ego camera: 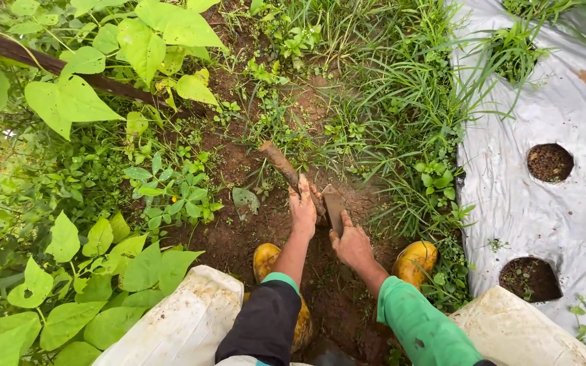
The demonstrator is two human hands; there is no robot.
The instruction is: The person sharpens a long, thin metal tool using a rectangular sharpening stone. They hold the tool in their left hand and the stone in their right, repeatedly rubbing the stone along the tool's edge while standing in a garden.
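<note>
Head view: white muddy trouser knees (184,318) nearest, yellow rubber boots (415,261) planted on bare brown soil (334,291). Right hand (352,244) grips flat metal blade (334,207) of short hoe, pressed into soil between boots. Left hand (302,207) clasps brown wooden handle (279,163), angled up-left. Beyond: grass weeds (401,102), silver plastic mulch sheet with round holes (564,102) at right.

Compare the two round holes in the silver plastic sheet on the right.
The upper round hole holds bare dark soil; the lower round hole has small green weeds sprouting in its soil. The upper round hole lies farther from the yellow rubber boot; the lower round hole lies close beside it. Both are cut in the same silver plastic sheet, are alike in size and expose brown earth.
</note>
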